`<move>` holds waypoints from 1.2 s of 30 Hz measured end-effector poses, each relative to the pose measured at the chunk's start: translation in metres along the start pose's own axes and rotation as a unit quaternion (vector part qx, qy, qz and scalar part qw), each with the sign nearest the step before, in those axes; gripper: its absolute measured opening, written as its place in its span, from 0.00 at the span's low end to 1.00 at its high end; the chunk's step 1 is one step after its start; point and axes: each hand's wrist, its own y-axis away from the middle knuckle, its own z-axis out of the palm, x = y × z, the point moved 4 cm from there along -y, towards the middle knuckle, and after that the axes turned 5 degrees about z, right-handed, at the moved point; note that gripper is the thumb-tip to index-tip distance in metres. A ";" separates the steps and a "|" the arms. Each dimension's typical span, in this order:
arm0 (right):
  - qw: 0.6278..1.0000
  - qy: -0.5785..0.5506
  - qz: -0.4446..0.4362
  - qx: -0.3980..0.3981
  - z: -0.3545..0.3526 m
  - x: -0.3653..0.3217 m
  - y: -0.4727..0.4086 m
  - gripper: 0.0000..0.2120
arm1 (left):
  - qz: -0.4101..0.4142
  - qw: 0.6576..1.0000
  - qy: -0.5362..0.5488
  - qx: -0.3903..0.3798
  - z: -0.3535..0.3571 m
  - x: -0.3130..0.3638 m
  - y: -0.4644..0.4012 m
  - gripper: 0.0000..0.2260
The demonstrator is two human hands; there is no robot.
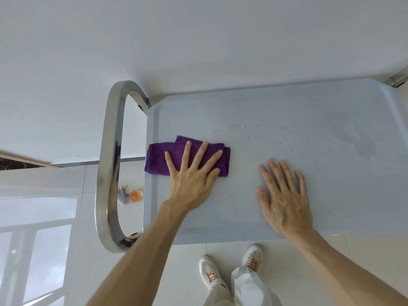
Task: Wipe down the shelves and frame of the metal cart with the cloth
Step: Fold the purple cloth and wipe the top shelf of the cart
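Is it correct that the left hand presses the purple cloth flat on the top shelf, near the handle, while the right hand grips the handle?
Not quite. In the head view the right hand lies flat and open on the top shelf, not on the handle. The rest holds: the left hand presses the purple cloth flat near the handle.

Both bare forearms reach forward from the lower edge. The left hand (191,175) lies palm down, fingers spread and pointing toward one o'clock. The right hand (284,196) lies flat at its three o'clock, fingers spread toward eleven o'clock.
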 end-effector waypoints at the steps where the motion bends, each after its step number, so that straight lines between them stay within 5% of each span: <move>1: 1.000 0.001 0.000 -0.001 0.000 0.000 0.000 0.28 | -0.009 1.000 0.004 0.005 -0.001 0.001 -0.003 0.22; 12: 1.000 0.004 0.004 -0.005 0.004 0.003 -0.001 0.28 | -0.021 0.999 0.033 0.012 0.007 0.030 0.121 0.23; 17: 1.000 0.010 0.005 -0.013 0.003 0.003 -0.002 0.28 | -0.038 0.998 -0.006 -0.047 0.003 0.012 0.085 0.24; 27: 1.000 0.007 0.010 -0.019 0.002 0.003 -0.001 0.28 | -0.123 0.992 0.040 0.003 -0.021 -0.030 -0.083 0.24; 36: 1.000 -0.007 0.010 -0.024 0.003 0.001 -0.002 0.28 | -0.090 0.996 0.009 0.007 0.005 0.008 0.020 0.25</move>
